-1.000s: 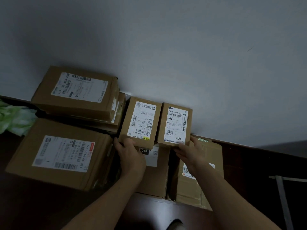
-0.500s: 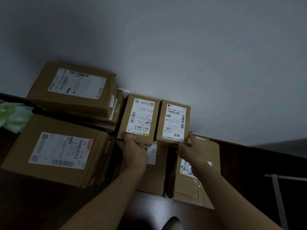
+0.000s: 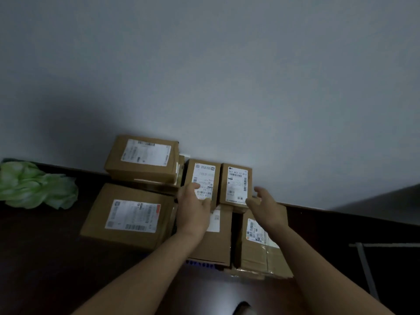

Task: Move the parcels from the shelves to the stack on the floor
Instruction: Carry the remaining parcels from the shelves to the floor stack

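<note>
- The dark floor holds the stack against the wall. Several parcels are already on it. No shelves are in sight, so I can't say how many remain.
- Two big cartons fill its left side, one behind the other. Every box is taped shut, its contents hidden.
- A green bag lies crumpled well to the left.
- Two lower cartons carry the small pair, which sit side by side.
- The left small parcel lies under the left hand, fingers together, flat on its label.
- The right small parcel looks set down. The right hand hovers beside it, fingers spread, holding nothing.
</note>
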